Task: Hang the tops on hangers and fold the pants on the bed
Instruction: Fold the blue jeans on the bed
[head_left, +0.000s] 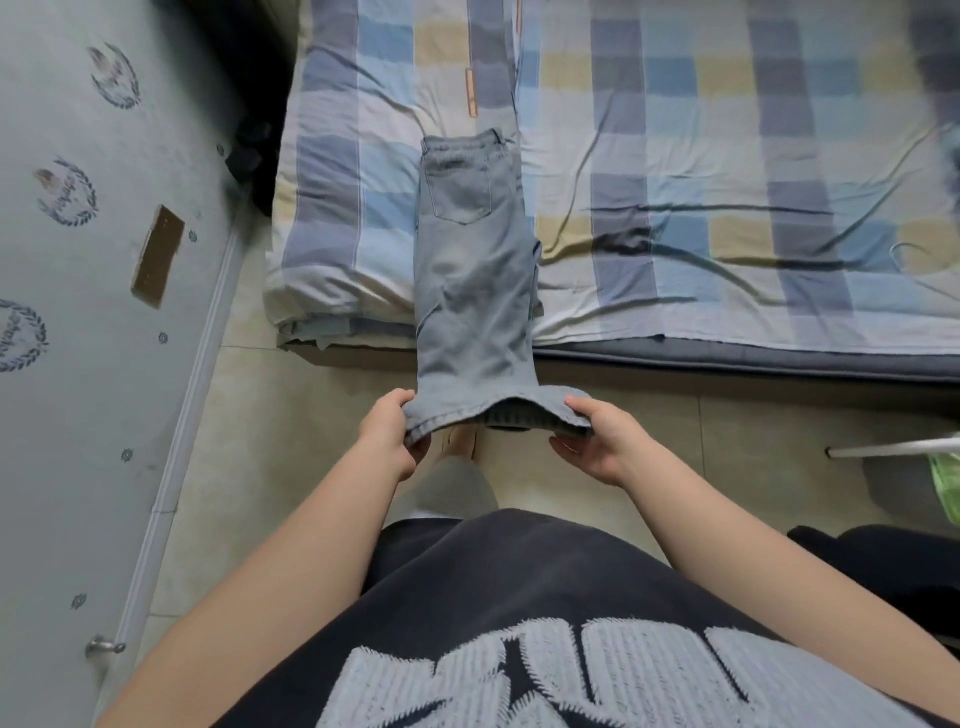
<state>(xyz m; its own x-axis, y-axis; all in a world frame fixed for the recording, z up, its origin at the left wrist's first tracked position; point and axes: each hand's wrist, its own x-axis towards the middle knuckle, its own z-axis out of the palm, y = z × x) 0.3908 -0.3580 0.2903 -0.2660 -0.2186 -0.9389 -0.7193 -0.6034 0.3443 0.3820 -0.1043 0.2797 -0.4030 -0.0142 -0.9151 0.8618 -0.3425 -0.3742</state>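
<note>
Past the dark printed shirt (467, 597), I see the left hand (388, 434) and the right hand (597, 441) each pinching one end of the hem of the light-blue jeans (472, 270) above the tiled floor (270, 467), while the waistband end lies flat on the checked bed (727, 182), legs stacked lengthwise over its edge.

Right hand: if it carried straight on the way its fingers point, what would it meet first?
Fingers of the right hand point across under the jeans hem, so probably the left hand; depth is unclear.
</note>
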